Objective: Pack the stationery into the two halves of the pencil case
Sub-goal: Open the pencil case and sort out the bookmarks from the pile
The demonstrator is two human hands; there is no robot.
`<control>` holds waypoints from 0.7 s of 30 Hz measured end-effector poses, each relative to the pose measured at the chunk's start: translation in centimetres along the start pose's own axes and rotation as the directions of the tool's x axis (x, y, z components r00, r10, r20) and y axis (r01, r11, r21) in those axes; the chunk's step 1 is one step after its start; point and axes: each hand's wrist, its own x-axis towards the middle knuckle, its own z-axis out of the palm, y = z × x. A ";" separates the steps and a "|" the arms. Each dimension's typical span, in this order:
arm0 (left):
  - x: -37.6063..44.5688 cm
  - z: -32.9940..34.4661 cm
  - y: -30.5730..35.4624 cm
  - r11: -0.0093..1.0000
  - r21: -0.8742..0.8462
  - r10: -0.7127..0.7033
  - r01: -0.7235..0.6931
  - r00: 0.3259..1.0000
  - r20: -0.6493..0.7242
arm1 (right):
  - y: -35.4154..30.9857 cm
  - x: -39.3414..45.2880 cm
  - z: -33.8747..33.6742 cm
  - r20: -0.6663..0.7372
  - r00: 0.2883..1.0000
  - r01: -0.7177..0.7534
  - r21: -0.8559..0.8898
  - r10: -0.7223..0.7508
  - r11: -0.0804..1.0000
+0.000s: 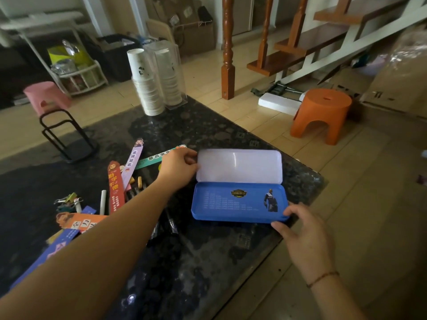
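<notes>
Nearest to me, my right hand [305,239] sits at the near right corner of the pencil case [239,185], thumb laid on top of the rim and fingers curled loosely against the front edge; it touches the case but I cannot tell whether it truly grips. My left forearm crosses the dark speckled table [208,262] from the lower left, passing over some black pens [172,224] that lie just left of the case.

The case lies open near the table's right edge. Its blue half [238,202], printed with a badge and a small figure, lies flat toward me; the white half [239,165] tilts up behind it, hinged along the long side. Both halves hold nothing.

My left hand [179,167] is at the left end of the white half, thumb and forefinger pinched lightly on its corner, the other fingers loosely curled.

Left of that arm the stationery lies in a loose heap: a blue bookmark [46,252], an orange bookmark [78,222], binder clips [67,200], a white stick [102,202], a red bookmark [114,188], a pink bookmark [134,162] and a green ruler [152,159] whose end passes behind my left hand.

Farther back stand stacked paper cups [147,86]. On the floor beyond are an orange stool [322,114] and a pink stool [46,95].
</notes>
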 end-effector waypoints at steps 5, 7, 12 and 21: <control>-0.7 1.2 0.2 0.999 0.006 0.034 -0.033 0.999 -0.037 | -0.1 0.4 -0.2 -0.012 1.000 -0.007 -0.040 0.006 0.999; -1.9 1.1 0.3 0.982 0.149 0.124 -0.114 0.991 -0.053 | -0.2 0.4 -0.2 -0.016 1.000 -0.018 -0.049 0.017 0.999; -3.3 0.4 0.7 0.934 0.345 0.025 -0.093 0.980 0.197 | -0.4 0.7 0.0 0.005 0.997 -0.072 -0.038 0.072 0.997; -3.4 0.8 2.8 0.864 0.487 0.023 -0.124 0.978 0.208 | 0.0 1.2 0.3 -0.050 0.995 -0.088 -0.066 0.085 0.994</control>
